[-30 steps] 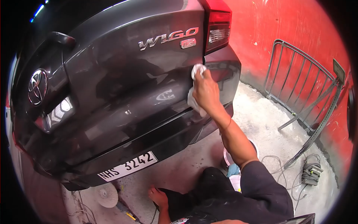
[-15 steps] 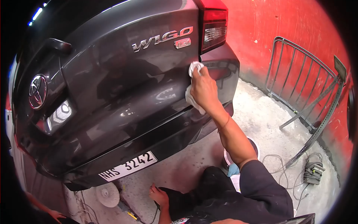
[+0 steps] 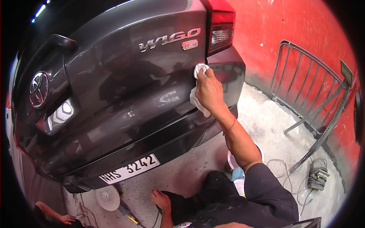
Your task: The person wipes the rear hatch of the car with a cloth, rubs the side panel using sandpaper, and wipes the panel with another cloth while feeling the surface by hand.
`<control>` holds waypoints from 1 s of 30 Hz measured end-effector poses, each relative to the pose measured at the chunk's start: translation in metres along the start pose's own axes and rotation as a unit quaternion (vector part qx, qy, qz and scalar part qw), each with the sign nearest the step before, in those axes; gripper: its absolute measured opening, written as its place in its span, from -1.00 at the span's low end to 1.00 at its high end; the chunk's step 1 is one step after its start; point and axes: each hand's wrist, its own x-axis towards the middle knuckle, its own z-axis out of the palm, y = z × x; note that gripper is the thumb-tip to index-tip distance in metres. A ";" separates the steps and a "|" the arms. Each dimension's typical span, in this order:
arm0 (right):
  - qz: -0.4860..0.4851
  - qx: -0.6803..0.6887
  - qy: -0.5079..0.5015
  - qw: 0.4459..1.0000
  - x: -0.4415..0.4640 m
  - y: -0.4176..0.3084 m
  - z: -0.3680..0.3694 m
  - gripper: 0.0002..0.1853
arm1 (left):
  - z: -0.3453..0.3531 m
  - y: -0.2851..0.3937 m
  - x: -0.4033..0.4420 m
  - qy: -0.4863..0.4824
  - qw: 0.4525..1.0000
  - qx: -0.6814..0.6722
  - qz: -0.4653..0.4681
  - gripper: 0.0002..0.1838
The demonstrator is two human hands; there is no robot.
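Note:
My right hand (image 3: 210,93) is closed round a bunched white cloth (image 3: 198,103). The cloth touches the dark grey car's rear (image 3: 125,87), beside the seam below the tail light (image 3: 221,32). One end of the cloth hangs down under my palm. Chrome WIGO lettering (image 3: 170,39) sits up and to the left of this hand. Low in the view, my left hand (image 3: 161,200) rests by my knee with nothing in it, its fingers loosely out. The number plate (image 3: 129,170) is above that hand.
A round polishing pad tool (image 3: 108,198) lies on the floor under the bumper. Another person's hand (image 3: 67,219) shows at lower left. A bucket (image 3: 229,161) with a blue cloth (image 3: 237,174) stands behind my right arm. At right are a metal rack (image 3: 300,76) and corded equipment (image 3: 318,176).
My right hand and the cloth stay at nearly the same spot on the car. The view has shifted slightly. The other person's hand has come further into view at lower left.

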 end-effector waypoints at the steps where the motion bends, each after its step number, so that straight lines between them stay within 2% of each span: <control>1: 0.012 0.003 -0.015 1.000 0.004 -0.001 -0.004 -0.60 | 0.000 0.002 -0.002 0.000 1.000 -0.001 0.016 -0.56; 2: -0.003 -0.004 0.018 1.000 -0.006 -0.001 0.001 -0.61 | -0.001 0.001 -0.005 -0.003 1.000 -0.001 0.014 -0.56; 4: -0.007 -0.002 0.011 1.000 -0.017 0.002 0.005 -0.62 | 0.002 -0.001 -0.001 -0.017 1.000 -0.012 -0.018 -0.55; 7: 0.014 0.008 0.000 1.000 0.008 0.003 -0.006 -0.66 | 0.006 -0.003 -0.001 -0.006 1.000 0.008 0.008 -0.54; 9: -0.007 0.009 0.034 0.999 -0.002 0.004 -0.003 -0.70 | 0.002 -0.001 -0.003 -0.017 1.000 0.004 -0.003 -0.54; 11: -0.013 0.004 0.008 1.000 -0.025 0.001 0.005 -0.73 | 0.002 0.004 0.002 -0.018 1.000 -0.003 -0.012 -0.54; 15: -0.008 0.023 0.019 1.000 0.016 0.004 -0.004 -0.61 | 0.004 0.000 0.003 -0.020 1.000 -0.002 -0.008 -0.54; 16: -0.026 0.051 0.056 0.997 0.014 0.006 0.000 -0.61 | 0.005 -0.001 -0.002 -0.024 1.000 0.002 -0.008 -0.54; 19: -0.040 0.069 0.072 0.994 -0.022 0.005 0.020 -0.66 | 0.002 0.003 0.002 -0.024 0.999 -0.013 -0.027 -0.55; 21: -0.020 0.051 0.068 0.996 -0.002 0.000 0.013 -0.71 | 0.003 0.006 0.001 -0.016 1.000 -0.009 -0.017 -0.55; 23: -0.026 0.025 0.127 0.991 0.041 0.005 0.009 -0.59 | 0.006 0.008 0.004 -0.008 1.000 -0.007 -0.007 -0.55; 25: -0.025 0.024 0.169 0.985 0.079 0.004 -0.007 -0.78 | 0.006 0.004 0.003 -0.005 0.999 -0.039 -0.006 -0.56; 27: -0.025 0.050 0.145 0.988 0.081 0.006 -0.010 -0.80 | 0.009 -0.001 0.003 -0.013 0.999 -0.028 -0.026 -0.56; 29: -0.037 0.003 0.127 0.991 0.050 0.014 0.004 -0.81 | 0.013 0.003 0.003 -0.017 0.999 -0.021 -0.046 -0.56; 30: -0.052 0.036 0.149 0.987 0.028 0.014 0.015 -0.81 | 0.013 0.006 0.007 -0.021 0.998 -0.024 -0.049 -0.57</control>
